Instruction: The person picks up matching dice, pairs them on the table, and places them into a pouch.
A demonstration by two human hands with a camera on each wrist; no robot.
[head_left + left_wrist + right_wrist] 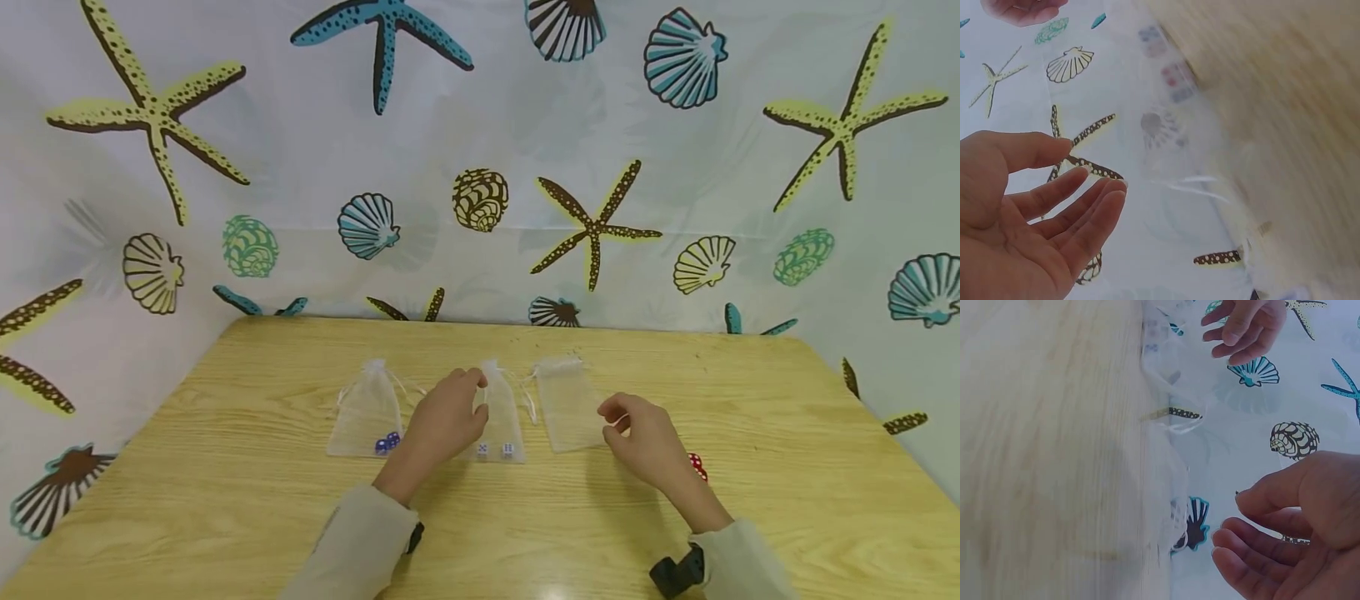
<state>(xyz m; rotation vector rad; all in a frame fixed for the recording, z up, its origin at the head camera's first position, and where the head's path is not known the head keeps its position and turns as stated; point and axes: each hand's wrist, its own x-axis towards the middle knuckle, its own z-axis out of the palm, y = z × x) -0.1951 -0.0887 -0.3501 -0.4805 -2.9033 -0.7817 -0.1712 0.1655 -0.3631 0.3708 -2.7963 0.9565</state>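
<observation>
Three sheer white drawstring bags lie flat in a row on the wooden table in the head view. Two blue dice are at the bottom of the left bag, and two white dice at the bottom of the middle bag. No dice show in the right bag. My left hand, fingers loosely bent and holding nothing, hovers over the middle bag's left side. Beside the right bag's lower right corner is my right hand, relaxed, thumb and fingers apart. Red dice sit partly hidden behind it.
The wooden table runs back to a white cloth printed with starfish and shells, which also hangs at both sides. A dark strap device sits at the right wrist.
</observation>
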